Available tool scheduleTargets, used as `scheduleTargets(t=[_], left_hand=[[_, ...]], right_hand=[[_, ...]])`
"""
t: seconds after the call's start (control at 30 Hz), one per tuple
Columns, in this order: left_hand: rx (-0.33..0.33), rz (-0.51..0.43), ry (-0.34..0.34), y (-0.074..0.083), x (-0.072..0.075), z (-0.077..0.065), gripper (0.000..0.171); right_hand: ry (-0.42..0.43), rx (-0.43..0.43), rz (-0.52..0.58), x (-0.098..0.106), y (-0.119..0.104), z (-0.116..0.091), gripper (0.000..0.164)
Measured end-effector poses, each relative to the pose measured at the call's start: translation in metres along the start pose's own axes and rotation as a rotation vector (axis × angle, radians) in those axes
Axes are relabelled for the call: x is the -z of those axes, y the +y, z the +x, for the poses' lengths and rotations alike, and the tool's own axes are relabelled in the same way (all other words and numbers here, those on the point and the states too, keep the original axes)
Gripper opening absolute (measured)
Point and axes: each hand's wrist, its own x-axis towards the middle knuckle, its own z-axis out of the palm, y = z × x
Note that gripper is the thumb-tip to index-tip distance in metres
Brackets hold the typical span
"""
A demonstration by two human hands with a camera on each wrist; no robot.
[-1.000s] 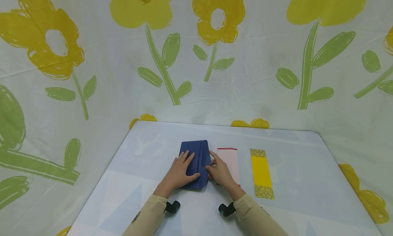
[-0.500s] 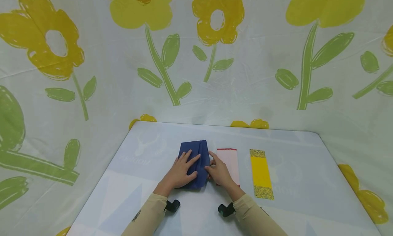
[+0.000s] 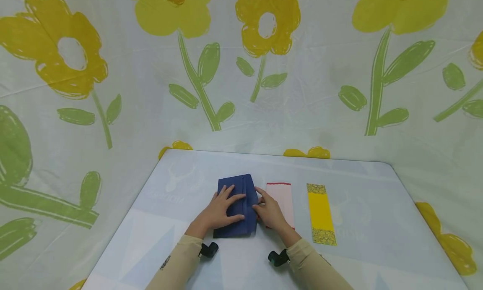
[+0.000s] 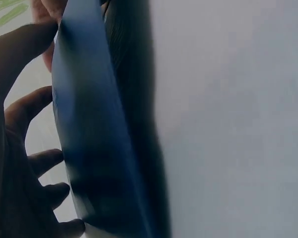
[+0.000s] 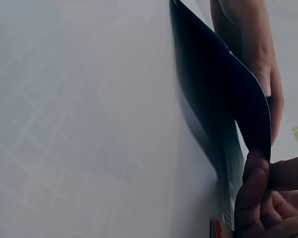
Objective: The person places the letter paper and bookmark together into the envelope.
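Note:
A dark blue paper envelope [image 3: 237, 208] with a crease along its right side lies on the table between the hands. Spread fingers of my left hand [image 3: 218, 211] rest on its left part, thumb apart. At the right edge, my right hand [image 3: 272, 212] pinches the flap between thumb and fingers; the right wrist view shows the pinched, bowed edge of the envelope [image 5: 248, 94] held above the table. In the left wrist view the envelope [image 4: 89, 124] stands raised beside the left fingertips [image 4: 49, 161]. The inside of the fold is in shadow.
A pale pink strip [image 3: 281, 202] with red ends lies just right of the right hand, partly hidden by it. Further right is a yellow strip [image 3: 321, 212] with patterned gold ends. Behind the pale table [image 3: 362, 256] hangs a flower-printed cloth [image 3: 309, 92].
The envelope has shifted slightly left and toward me. My left hand has moved a little left with it, while the right hand keeps its pinch in nearly the same place.

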Motion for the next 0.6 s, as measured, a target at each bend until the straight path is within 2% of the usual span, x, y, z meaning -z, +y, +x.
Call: scheduleTargets(t=[0.13, 0.3, 0.6], left_hand=[[-0.022, -0.021, -0.021, -0.004, 0.003, 0.0, 0.078], [-0.042, -0.056, -0.031, -0.009, 0.006, 0.001, 0.08], [-0.034, -0.147, -0.05, -0.016, 0.008, 0.003, 0.084]], right_hand=[[-0.009, 0.0, 0.0, 0.0, -0.001, 0.0, 0.06], [-0.011, -0.007, 0.009, 0.0, -0.001, 0.001, 0.061], [0.003, -0.002, -0.002, -0.001, -0.001, 0.001, 0.06]])
